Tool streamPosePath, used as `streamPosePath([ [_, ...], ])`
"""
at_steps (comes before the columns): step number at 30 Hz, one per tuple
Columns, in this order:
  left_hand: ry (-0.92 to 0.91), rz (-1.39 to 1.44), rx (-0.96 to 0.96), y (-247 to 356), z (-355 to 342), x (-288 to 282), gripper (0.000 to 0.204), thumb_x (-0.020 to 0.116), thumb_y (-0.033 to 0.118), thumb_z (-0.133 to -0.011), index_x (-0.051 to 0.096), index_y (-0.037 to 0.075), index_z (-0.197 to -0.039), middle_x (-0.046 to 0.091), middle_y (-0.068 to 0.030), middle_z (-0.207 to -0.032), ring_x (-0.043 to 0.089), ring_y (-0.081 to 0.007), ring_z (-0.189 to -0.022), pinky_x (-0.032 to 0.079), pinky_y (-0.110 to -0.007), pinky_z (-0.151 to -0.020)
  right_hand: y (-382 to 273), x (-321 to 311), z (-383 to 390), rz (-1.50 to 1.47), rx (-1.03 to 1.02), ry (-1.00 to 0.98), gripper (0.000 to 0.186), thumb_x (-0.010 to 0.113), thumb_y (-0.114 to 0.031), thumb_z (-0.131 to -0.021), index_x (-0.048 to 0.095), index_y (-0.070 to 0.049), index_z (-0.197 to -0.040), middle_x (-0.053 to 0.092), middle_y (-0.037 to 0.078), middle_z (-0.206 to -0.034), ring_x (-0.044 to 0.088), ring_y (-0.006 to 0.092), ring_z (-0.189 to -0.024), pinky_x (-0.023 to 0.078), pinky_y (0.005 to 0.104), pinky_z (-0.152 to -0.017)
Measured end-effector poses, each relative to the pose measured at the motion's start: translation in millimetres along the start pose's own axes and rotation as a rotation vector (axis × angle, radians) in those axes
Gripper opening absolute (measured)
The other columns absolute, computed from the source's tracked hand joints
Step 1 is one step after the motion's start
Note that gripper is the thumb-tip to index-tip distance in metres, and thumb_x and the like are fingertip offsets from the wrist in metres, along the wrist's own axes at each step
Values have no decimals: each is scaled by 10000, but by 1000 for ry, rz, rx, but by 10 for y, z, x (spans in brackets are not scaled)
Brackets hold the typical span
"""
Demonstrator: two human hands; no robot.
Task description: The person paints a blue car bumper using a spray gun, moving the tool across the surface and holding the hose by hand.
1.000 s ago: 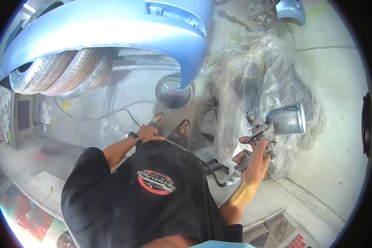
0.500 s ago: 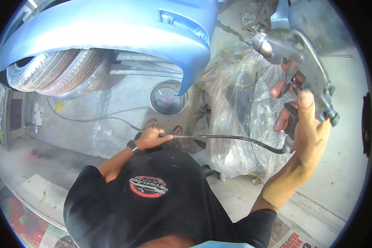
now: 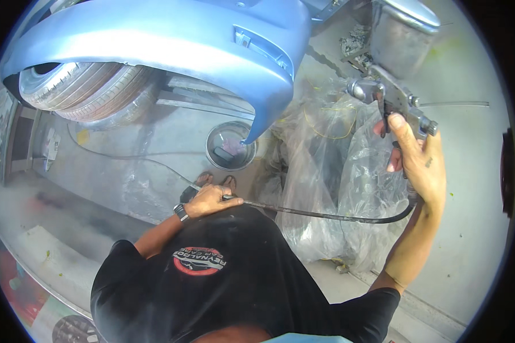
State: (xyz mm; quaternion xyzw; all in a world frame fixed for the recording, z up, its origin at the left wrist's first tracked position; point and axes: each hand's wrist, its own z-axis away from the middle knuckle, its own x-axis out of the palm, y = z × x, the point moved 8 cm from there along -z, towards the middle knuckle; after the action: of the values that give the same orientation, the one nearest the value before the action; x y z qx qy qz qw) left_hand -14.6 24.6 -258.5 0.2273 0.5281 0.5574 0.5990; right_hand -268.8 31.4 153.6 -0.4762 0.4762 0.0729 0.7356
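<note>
Right hand (image 3: pixel 419 163) gripping spray gun (image 3: pixel 392 94) far right, left hand (image 3: pixel 209 200) closed around black air hose (image 3: pixel 326 215), blue car bumper (image 3: pixel 171 43) far left

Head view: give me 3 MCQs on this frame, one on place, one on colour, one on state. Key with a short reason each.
1. Where is the spray gun?
A. raised in the right hand
B. lying on the floor
C. in the left hand

2. What colour is the car bumper?
A. red
B. light blue
C. black

3. What is the left hand doing?
A. hanging free
B. resting on the tyre
C. gripping the black hose

Key: 1 A, the right hand's fingers wrap the gun's handle up beside the bumper; 2 B, its panel shows pale blue; 3 C, the fingers close on the hose at the waist.
</note>
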Motion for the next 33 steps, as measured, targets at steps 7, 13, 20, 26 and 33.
streamPosePath([
  [7,29,43,-93,-78,-54,36,561,702,541,-918,685,-10,-814,576,-402,-1280,530,-462,-1321,465,-446,-1043,-105,-50,-8,-89,-139,25,397,731,-383,-943,712,-1,-1048,693,30,-809,491,54,-477,417,212,-450],
  [13,19,-6,-125,104,-67,60,561,717,509,-924,612,-11,-741,645,-250,-1080,639,-361,-1126,501,-431,-885,211,-48,-136,65,-36,-101,406,716,-389,-956,679,-5,-1083,630,12,-746,497,60,-474,428,233,-439],
  [20,110,-43,-87,176,-18,74,556,725,505,-920,595,9,-704,665,-199,-884,662,-267,-890,502,-405,-772,596,-117,-186,22,-6,-143,407,679,-403,-969,672,-14,-1088,635,21,-764,497,70,-467,413,239,-424],
  [26,214,-40,-61,250,48,70,544,721,512,-923,620,30,-691,646,-138,-718,636,-231,-712,487,-384,-659,317,-165,-45,-192,-234,-55,508,634,-462,-973,682,-15,-1209,669,37,-823,494,85,-465,390,228,-454],
  [33,171,-40,-222,439,218,13,578,681,568,-913,652,4,-791,658,-154,-786,638,-341,-705,491,-429,-692,335,-298,-100,-255,-295,-52,525,634,-472,-969,679,-22,-1236,679,36,-844,491,95,-459,390,228,-445],
])
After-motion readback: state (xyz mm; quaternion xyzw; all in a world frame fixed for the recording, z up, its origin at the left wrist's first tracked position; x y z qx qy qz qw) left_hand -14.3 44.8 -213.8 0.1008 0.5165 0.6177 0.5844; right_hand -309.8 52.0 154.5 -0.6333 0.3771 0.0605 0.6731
